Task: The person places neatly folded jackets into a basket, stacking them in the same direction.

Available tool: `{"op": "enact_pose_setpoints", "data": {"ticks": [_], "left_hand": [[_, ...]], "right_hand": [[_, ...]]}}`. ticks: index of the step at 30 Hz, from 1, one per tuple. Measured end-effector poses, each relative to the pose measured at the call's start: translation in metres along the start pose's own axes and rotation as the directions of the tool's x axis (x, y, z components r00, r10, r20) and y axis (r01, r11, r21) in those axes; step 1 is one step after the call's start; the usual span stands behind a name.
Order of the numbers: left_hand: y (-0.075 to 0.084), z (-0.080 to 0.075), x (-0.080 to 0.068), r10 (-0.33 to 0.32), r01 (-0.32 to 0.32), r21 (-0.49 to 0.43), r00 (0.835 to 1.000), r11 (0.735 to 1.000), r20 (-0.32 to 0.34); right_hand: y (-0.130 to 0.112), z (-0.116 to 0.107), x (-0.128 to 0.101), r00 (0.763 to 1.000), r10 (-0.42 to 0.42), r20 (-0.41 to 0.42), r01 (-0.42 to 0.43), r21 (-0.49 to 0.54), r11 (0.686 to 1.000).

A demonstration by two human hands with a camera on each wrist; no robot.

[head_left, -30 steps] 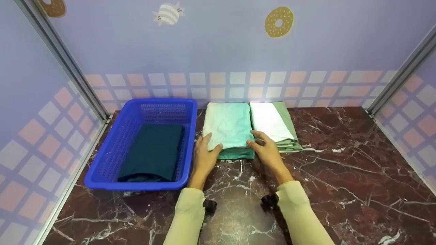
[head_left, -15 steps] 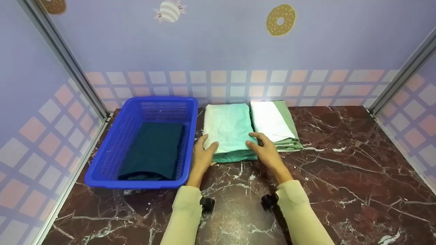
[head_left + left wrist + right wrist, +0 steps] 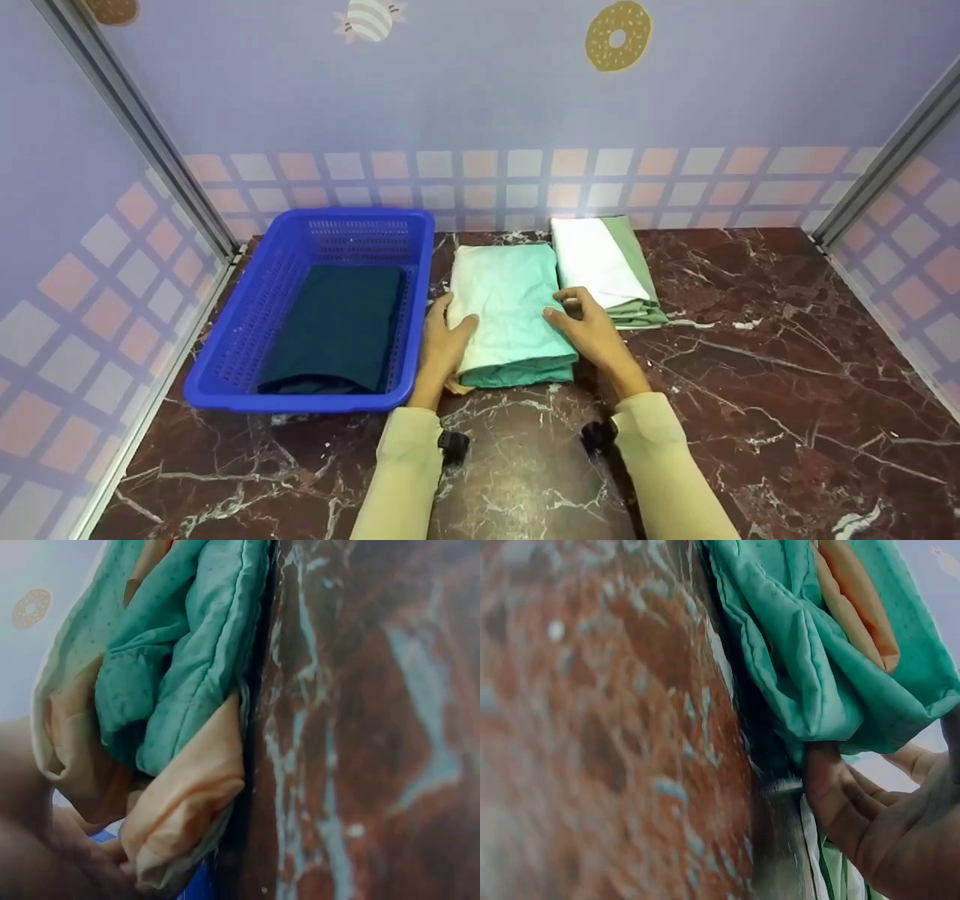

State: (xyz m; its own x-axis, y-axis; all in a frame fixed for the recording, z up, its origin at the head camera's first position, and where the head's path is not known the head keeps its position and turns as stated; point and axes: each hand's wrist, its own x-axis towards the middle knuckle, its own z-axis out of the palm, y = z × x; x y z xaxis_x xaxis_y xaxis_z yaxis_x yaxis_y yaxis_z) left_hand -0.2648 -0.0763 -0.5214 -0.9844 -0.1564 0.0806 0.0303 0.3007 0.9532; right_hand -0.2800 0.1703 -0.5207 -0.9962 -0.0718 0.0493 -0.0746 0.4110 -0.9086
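A folded teal cloth (image 3: pixel 510 311) with a peach lining lies on the dark marble table (image 3: pixel 750 390), a little in front of centre. My left hand (image 3: pixel 442 341) grips its near left edge, thumb on top. My right hand (image 3: pixel 596 334) grips its near right edge the same way. In the left wrist view the cloth's layered edge (image 3: pixel 180 675) bulges above my left hand (image 3: pixel 45 840). Seen from the right wrist, the cloth (image 3: pixel 810 652) sits over my right hand (image 3: pixel 877 825), whose fingers curl beneath it.
A blue perforated basket (image 3: pixel 300 401) stands at the left with a folded dark green cloth (image 3: pixel 337 326) inside. A folded white and sage green stack (image 3: pixel 607 270) lies behind my right hand. Patterned walls close the back and sides.
Both hands have drawn the teal cloth toward me, away from the back wall and the white stack. The basket and the stack have not moved.
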Motion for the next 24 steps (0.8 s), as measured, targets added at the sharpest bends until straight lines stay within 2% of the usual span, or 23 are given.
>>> {"op": "enact_pose_setpoints", "data": {"ticks": [5,12,18,24], "left_hand": [[-0.0013,-0.0003,0.0005,0.041,-0.043,0.075,0.999,0.996,0.031],[0.0007,-0.0020,-0.0016,0.084,-0.091,0.083,0.993,0.992,0.079],[0.0010,-0.0026,-0.0048,0.031,-0.043,0.094,0.992,0.995,0.121],[0.0039,-0.0008,-0.0043,0.003,-0.013,0.077,0.992,0.997,0.125]], "right_hand": [[-0.0023,-0.0018,-0.0002,0.998,0.005,0.055,-0.003,-0.035,0.999],[-0.0005,-0.0011,-0.0004,0.996,-0.006,0.092,0.008,-0.023,1.000],[0.0021,0.0016,-0.0017,0.988,0.022,0.151,-0.022,-0.004,1.000],[0.0034,0.0014,-0.0007,0.984,0.025,0.175,-0.036,0.061,0.997]]}}
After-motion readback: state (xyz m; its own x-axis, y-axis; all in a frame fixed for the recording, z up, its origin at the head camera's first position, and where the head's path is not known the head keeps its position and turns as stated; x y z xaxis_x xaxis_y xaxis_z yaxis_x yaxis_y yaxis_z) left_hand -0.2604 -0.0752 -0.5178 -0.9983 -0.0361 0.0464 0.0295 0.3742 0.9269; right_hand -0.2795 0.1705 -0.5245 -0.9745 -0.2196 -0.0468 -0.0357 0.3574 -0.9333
